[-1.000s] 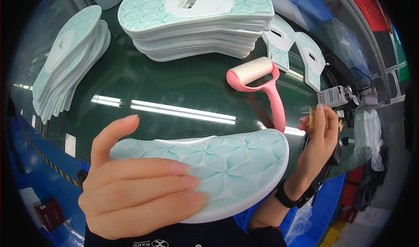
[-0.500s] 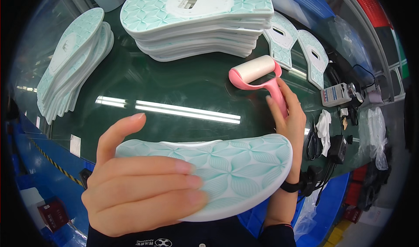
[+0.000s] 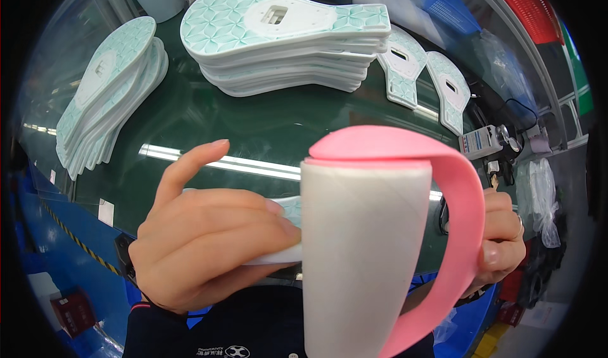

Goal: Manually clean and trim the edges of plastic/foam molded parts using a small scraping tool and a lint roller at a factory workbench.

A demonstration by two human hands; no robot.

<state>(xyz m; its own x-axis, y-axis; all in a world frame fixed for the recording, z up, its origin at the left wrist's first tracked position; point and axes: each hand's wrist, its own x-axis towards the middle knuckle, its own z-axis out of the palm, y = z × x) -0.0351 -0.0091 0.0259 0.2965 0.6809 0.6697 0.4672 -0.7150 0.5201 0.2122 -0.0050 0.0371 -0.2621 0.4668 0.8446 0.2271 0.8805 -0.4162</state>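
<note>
My right hand (image 3: 503, 244) grips the pink handle of a lint roller (image 3: 364, 250), raised close to the camera with its white roll upright. In my left hand (image 3: 209, 244) is a white panel with a teal leaf pattern (image 3: 291, 209), pinched between thumb and fingers while the index finger points out. Most of this panel is hidden behind the hand and the roll. Whether the roll touches it I cannot tell.
Patterned paddle-shaped panels stand in a tall stack (image 3: 285, 48) at the back, with a fanned stack (image 3: 114, 92) at left. Two smaller panels (image 3: 405, 73) lie back right, near a white bottle (image 3: 479, 141). A pale bucket (image 3: 159, 2) sits behind. The green table (image 3: 247, 124) reflects light.
My right hand has picked the lint roller up off the table and brought it up near the camera. The panel in my left hand has tilted to a more edge-on angle.
</note>
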